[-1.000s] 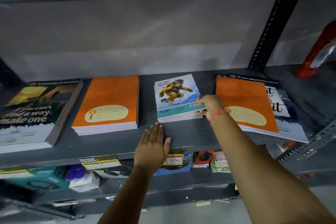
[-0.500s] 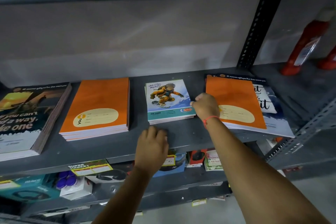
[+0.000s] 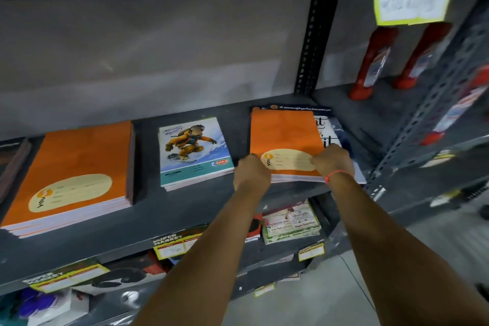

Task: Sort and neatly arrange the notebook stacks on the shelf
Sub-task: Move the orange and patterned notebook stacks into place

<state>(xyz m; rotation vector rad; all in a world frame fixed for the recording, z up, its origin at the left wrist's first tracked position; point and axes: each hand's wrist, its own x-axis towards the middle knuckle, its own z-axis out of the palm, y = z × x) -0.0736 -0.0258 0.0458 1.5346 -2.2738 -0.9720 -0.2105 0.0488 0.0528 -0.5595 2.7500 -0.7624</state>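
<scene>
Two neat piles on the shelf (image 3: 169, 209) already: big orange stack (image 3: 71, 174) at the left, snowboarder stack (image 3: 194, 152) in the middle. Not done at the right: orange notebooks (image 3: 284, 137) lying on top of dark-covered notebooks (image 3: 334, 130), mixed. Left hand (image 3: 251, 172) and right hand (image 3: 334, 160) both closed on the near edge of the orange notebooks. Still to sort out.

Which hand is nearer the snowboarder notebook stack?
Left. The left hand grips the orange notebooks' near-left corner, just right of the snowboarder stack; the right hand holds their far corner.
</scene>
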